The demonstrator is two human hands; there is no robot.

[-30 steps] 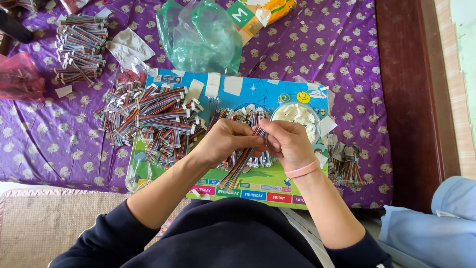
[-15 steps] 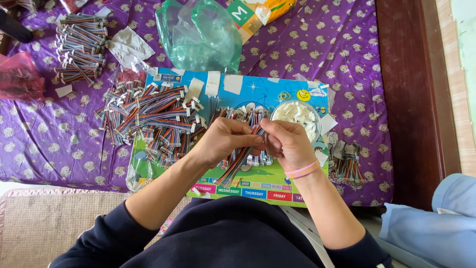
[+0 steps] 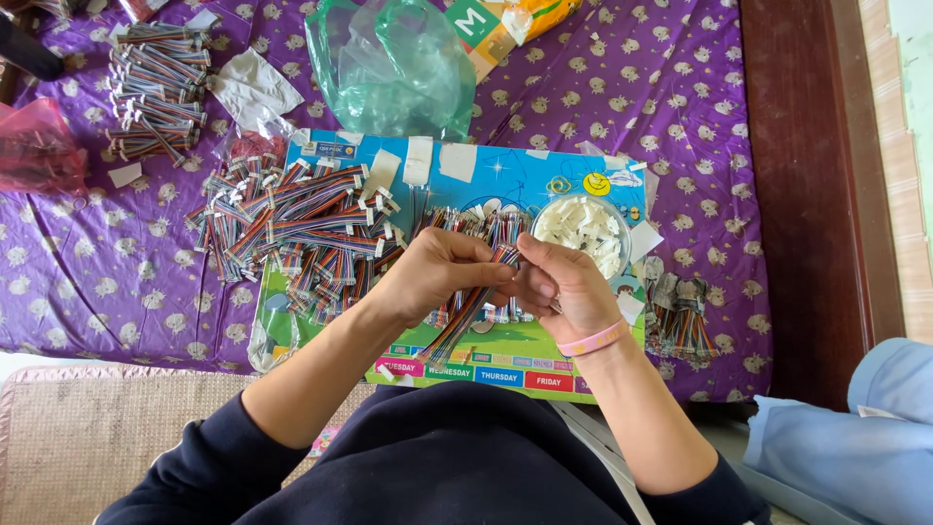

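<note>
Left hand (image 3: 432, 272) and right hand (image 3: 564, 287): both grips clamped on one ribbon cable (image 3: 466, 311); loose cable pile (image 3: 292, 224) beside, bowl of white connectors (image 3: 583, 228) near, on colourful board (image 3: 486, 165).

Printed purple cloth (image 3: 671, 87), glossy cardboard play board (image 3: 505, 170), crinkled translucent green plastic bag (image 3: 389, 63), dark polished wood (image 3: 797, 194)

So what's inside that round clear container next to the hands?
The round clear container is heaped with small white plastic pieces, likely connector housings. It sits on the colourful board, just beyond the right hand. The heap hides the container's bottom.
</note>
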